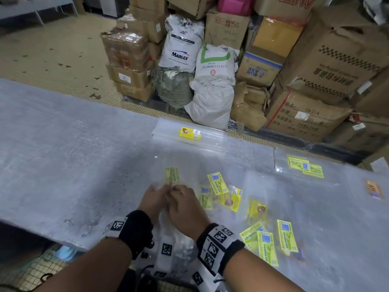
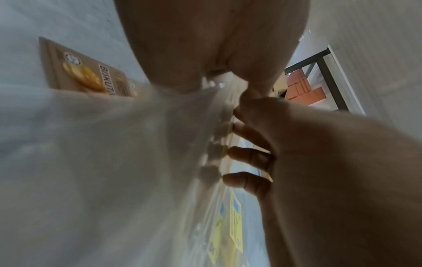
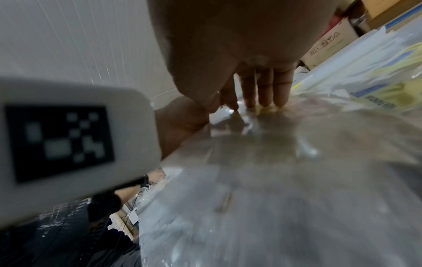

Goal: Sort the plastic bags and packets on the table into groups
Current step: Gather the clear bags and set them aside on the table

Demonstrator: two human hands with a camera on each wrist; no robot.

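Both hands meet over the near middle of the grey table (image 1: pixel 63 144). My left hand (image 1: pixel 165 188) and right hand (image 1: pixel 176 191) pinch the edge of one clear plastic bag (image 1: pixel 173 175) with a pale green label. In the left wrist view this clear bag (image 2: pixel 160 144) hangs blurred below my left hand (image 2: pixel 217 77), with the right hand's fingertips (image 2: pixel 237 126) on it. In the right wrist view my right hand (image 3: pixel 230 108) has its thumb and forefinger together on the bag (image 3: pixel 274 153), the other fingers straight. Several yellow-green Kek Pandan bags (image 1: pixel 217 184) lie scattered to the right.
A neat stack of clear bags with a yellow label (image 1: pixel 190 133) lies at the table's far edge. A green-labelled group (image 1: pixel 305 165) and an orange-labelled bag (image 1: pixel 373 189) lie far right. A brown Biskut label (image 2: pixel 84 72) shows nearby. Cardboard boxes (image 1: pixel 328 60) and sacks (image 1: pixel 212 85) stand beyond the table.
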